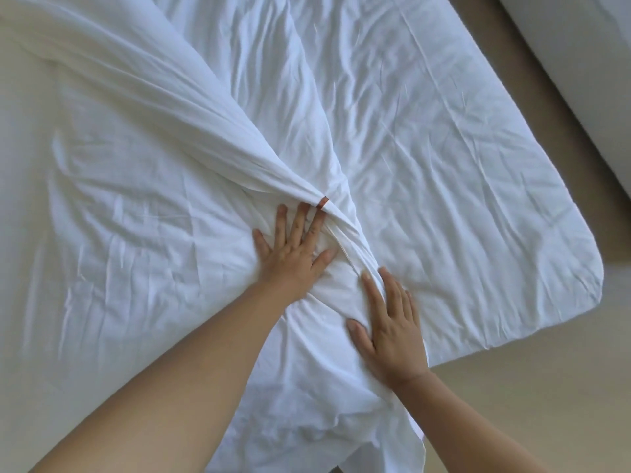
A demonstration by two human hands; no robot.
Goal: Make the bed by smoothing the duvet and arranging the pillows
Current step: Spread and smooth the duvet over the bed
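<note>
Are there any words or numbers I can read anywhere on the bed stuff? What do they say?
None: no words, numbers or brand names can be read anywhere.
The small reddish-brown tag on the white duvet, just past the left hand, shows no letters that can be made out; it is too small to tell.
The right hand and the bare sheet carry no print either.

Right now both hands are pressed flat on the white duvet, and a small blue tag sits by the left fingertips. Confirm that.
Not quite. The tag is reddish-brown, not blue, as the head view shows. The rest stands: the left hand and right hand lie flat on the white duvet, and the tag sits by the left fingertips.
</note>
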